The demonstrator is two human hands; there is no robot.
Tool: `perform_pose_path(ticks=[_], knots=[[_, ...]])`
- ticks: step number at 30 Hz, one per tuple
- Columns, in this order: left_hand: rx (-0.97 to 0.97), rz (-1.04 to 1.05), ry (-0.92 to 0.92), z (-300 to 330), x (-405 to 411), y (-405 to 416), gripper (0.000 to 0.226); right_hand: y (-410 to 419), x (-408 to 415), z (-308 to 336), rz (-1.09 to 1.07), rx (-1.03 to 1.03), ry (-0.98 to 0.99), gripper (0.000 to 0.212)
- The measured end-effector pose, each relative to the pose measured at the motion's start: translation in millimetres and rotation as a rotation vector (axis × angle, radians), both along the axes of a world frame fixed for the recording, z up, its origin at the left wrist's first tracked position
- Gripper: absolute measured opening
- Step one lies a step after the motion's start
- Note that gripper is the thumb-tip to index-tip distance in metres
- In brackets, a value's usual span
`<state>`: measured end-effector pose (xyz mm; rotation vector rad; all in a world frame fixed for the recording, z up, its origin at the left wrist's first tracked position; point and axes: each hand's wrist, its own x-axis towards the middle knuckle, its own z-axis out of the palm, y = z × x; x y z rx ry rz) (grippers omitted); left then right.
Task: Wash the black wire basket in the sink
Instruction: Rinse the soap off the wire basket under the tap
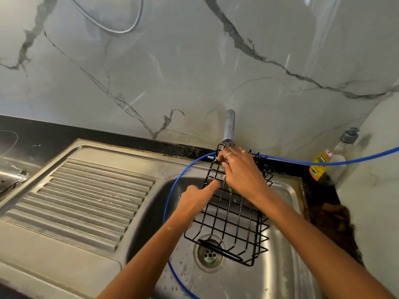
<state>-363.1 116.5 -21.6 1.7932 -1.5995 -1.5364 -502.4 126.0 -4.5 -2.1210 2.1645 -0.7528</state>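
Note:
The black wire basket [232, 221] is tilted over the steel sink [287, 251], its near end low above the drain [208, 253]. My left hand [194, 202] grips the basket's left side, index finger stretched out along the wires. My right hand [240, 171] reaches over the basket's far end, its fingers curled at the tap's lever below the grey tap [229, 126]. What exactly the fingers hold is hidden. A thin stream of water falls onto the wires.
A blue hose [179, 178] loops from the right wall down past the sink's left side. A ribbed steel drainboard [86, 201] lies to the left. A dish soap bottle [328, 160] stands in the right corner on the dark counter.

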Motion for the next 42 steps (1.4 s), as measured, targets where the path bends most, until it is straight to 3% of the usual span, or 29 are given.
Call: perform_pose_path(ticks=[5,10,15,23,25,28,31,38,42], knots=[[0.0,0.009,-0.016,-2.2,6.8,-5.0,0.082,-18.2,-10.0,2.5,0.166,0.036,-0.034,0.013],[0.029,-0.021,-0.017,-4.6,16.2,-12.4,0.083,-15.5,-1.4,2.3,0.193,0.007,-0.016,0.015],[0.086,-0.038,0.039,-4.1,20.3,-12.2,0.083,-25.1,2.2,7.7,0.098,0.231,-0.109,0.018],[0.108,-0.07,0.079,-7.6,23.9,-14.1,0.083,-38.1,13.2,19.4,0.053,0.447,0.037,0.024],[0.085,-0.095,0.06,-9.1,27.5,-16.4,0.085,-39.6,11.0,23.5,0.041,0.466,-0.075,0.018],[0.112,-0.104,0.086,-11.4,35.7,-17.5,0.082,-37.6,2.1,30.9,0.012,0.437,-0.378,0.014],[0.192,-0.081,0.133,-14.3,42.6,-16.7,0.084,-38.8,2.2,23.7,-0.038,0.385,-0.515,0.01],[0.221,-0.053,0.185,-27.2,54.5,-10.3,0.08,-49.0,10.0,11.7,-0.179,0.211,-0.481,0.009],[0.221,-0.075,0.21,-33.4,59.7,-5.9,0.049,-50.6,11.6,9.9,-0.157,0.204,-0.418,0.009]])
